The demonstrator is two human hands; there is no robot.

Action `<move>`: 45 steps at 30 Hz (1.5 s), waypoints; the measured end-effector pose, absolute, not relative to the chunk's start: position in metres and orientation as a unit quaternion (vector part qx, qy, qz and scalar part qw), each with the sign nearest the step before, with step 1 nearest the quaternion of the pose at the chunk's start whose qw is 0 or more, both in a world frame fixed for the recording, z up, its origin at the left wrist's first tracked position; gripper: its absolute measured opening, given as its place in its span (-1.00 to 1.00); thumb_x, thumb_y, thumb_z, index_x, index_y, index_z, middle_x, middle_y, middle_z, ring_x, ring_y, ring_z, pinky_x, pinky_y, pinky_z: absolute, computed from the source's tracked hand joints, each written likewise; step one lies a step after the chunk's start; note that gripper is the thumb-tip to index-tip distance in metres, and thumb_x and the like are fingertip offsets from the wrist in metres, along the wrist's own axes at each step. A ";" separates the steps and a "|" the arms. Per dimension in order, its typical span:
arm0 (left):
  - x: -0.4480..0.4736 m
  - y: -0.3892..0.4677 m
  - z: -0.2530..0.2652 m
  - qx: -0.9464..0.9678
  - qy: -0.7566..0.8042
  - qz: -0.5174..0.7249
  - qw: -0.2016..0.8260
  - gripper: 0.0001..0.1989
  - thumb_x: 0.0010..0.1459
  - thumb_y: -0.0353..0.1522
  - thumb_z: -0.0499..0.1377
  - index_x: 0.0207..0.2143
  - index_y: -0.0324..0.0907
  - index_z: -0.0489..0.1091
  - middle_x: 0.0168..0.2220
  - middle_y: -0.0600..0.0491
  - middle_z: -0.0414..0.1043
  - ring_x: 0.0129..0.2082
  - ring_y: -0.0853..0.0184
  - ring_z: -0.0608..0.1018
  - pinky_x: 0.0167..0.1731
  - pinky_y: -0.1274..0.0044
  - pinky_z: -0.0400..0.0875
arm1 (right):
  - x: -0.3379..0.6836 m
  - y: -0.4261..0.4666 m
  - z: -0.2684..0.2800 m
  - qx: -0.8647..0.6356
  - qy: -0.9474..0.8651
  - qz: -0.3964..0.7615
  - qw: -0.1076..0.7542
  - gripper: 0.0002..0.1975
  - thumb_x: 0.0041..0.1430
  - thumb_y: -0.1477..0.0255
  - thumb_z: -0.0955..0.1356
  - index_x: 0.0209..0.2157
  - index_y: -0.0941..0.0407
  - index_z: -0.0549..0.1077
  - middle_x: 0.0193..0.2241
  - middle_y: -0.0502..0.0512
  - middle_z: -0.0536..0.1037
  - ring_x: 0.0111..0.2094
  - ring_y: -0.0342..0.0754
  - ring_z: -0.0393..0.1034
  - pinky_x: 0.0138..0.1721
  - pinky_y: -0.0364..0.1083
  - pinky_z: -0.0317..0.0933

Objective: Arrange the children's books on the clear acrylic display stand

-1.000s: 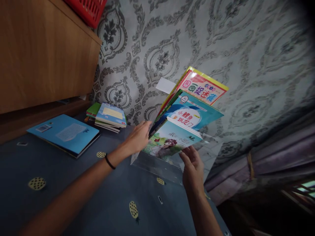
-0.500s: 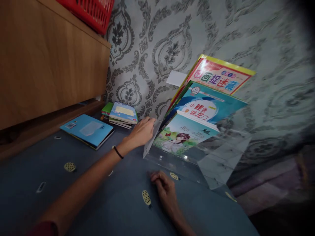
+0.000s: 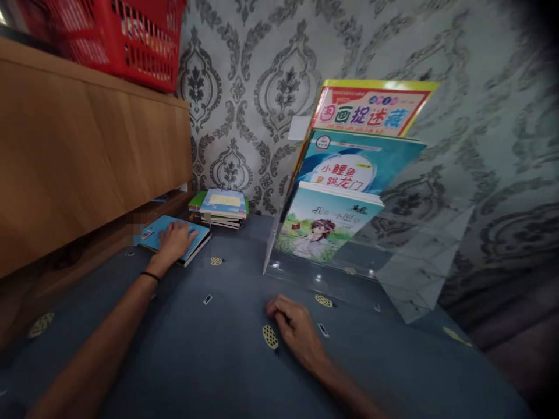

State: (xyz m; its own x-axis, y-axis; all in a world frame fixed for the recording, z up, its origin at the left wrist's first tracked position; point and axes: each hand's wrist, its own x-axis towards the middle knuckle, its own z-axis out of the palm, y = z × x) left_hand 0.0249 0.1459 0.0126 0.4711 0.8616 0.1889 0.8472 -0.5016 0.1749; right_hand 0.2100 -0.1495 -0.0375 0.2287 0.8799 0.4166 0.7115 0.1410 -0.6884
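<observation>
My left hand [image 3: 175, 240] rests on top of a blue book [image 3: 197, 237] lying flat by the wooden cabinet, its fingers stretched out over the cover. On the sheet nearer to me lies my right hand [image 3: 297, 326], loosely curled with the fingers folded in; whether anything is inside cannot be seen. Beyond it stands a clear acrylic book rack [image 3: 406, 285]. The rack holds a green picture book [image 3: 318, 224] in front, a teal book [image 3: 371, 157] behind it and a yellow-edged red book [image 3: 362, 110] at the back, all leaning upright.
Several books are piled in a small stack [image 3: 225, 203] against the patterned wall [image 3: 279, 81]. A wooden cabinet [image 3: 96, 151] fills the left side, with a red plastic basket [image 3: 144, 46] on top. A dark blue sheet [image 3: 209, 355] with pineapple prints covers the surface.
My left hand has moved left from the rack's side panel onto the blue book. My right hand stays curled on the sheet. The view has turned somewhat.
</observation>
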 end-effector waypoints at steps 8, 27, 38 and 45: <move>0.003 0.145 -0.006 0.856 0.515 0.047 0.024 -0.31 0.38 -0.08 -0.25 0.37 -0.35 0.02 0.42 -0.32 -0.07 0.42 -0.09 0.02 0.28 -0.06 -0.07 | 0.206 -0.154 -0.040 -0.621 -0.647 0.080 0.434 -0.73 0.10 0.66 0.19 -0.48 0.06 0.40 -0.47 0.00 0.48 -0.42 -0.06 0.41 -0.34 -0.11 0.23; -0.003 -0.089 -0.008 0.956 0.291 0.003 -0.035 -0.36 0.32 -0.02 0.04 0.32 -0.18 0.22 0.36 -0.22 0.14 0.35 -0.12 0.22 0.22 0.06 0.25 | 0.202 -0.161 -0.042 -0.617 -0.695 -0.054 0.364 -0.72 0.23 0.71 0.22 -0.20 0.13 0.46 -0.23 0.14 0.53 -0.17 0.00 0.47 -0.11 -0.05 0.36; -0.023 -0.022 -0.004 0.881 0.461 0.018 -0.104 -0.52 0.41 -0.19 -0.06 0.24 -0.26 0.23 0.10 -0.26 0.42 0.09 0.03 0.46 0.03 0.25 0.37 | 0.194 -0.166 -0.041 -0.568 -0.749 -0.101 0.326 -0.76 0.27 0.63 0.23 -0.15 0.13 0.47 -0.23 0.18 0.54 -0.17 0.04 0.47 -0.10 -0.01 0.38; -0.014 -0.084 0.007 0.922 0.368 0.000 -0.122 -0.64 0.40 -0.23 -0.03 0.08 -0.22 0.37 -0.09 -0.18 0.45 -0.08 0.04 0.52 -0.16 0.30 0.44 | 0.196 -0.170 -0.038 -0.605 -0.723 -0.096 0.320 -0.76 0.31 0.58 0.22 -0.14 0.13 0.49 -0.22 0.18 0.57 -0.18 0.05 0.48 -0.09 0.03 0.36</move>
State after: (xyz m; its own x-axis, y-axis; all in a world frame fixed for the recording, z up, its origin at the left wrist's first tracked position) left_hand -0.0144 -0.0844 0.0071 0.7286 0.6790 0.0896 0.6789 -0.6986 -0.2260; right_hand 0.1958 -0.1697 -0.0385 -0.0627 0.8133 0.5785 0.9357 0.2495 -0.2494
